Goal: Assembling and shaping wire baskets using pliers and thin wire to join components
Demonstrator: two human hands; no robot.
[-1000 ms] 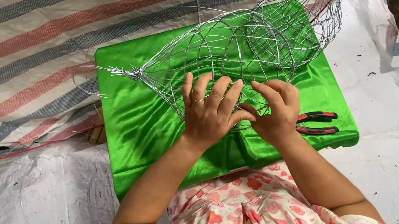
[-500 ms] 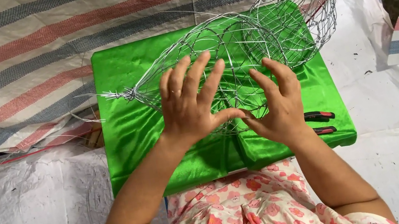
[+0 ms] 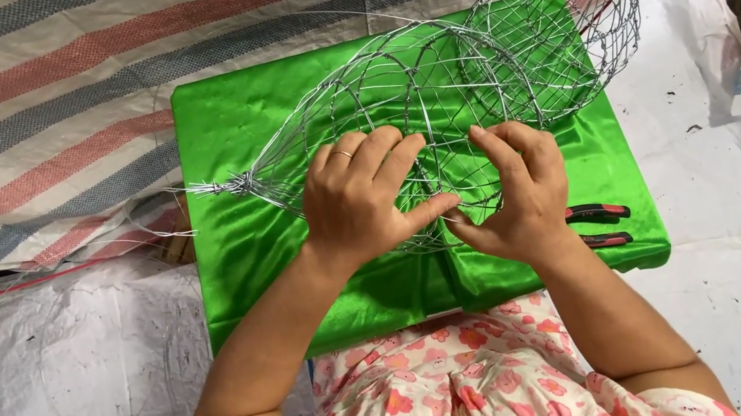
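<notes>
Left hand [image 3: 367, 200] curled over near edge of wire frame [image 3: 450, 82], fingers bent, thumb tip pinching wire. Right hand [image 3: 515, 193] just beside it, fingers hooked on same wire, thumbs nearly touching. Frame fish-shaped, lying on green satin-covered board [image 3: 230, 162], tail end overhanging far right corner. Red-handled pliers [image 3: 602, 224] on cloth right of right hand. Striped tarp [image 3: 20, 117] beyond.

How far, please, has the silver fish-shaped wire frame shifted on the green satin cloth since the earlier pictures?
Hardly: the silver fish-shaped wire frame lies where it did on the green satin cloth, twisted end left, mesh end at the far right corner.
</notes>
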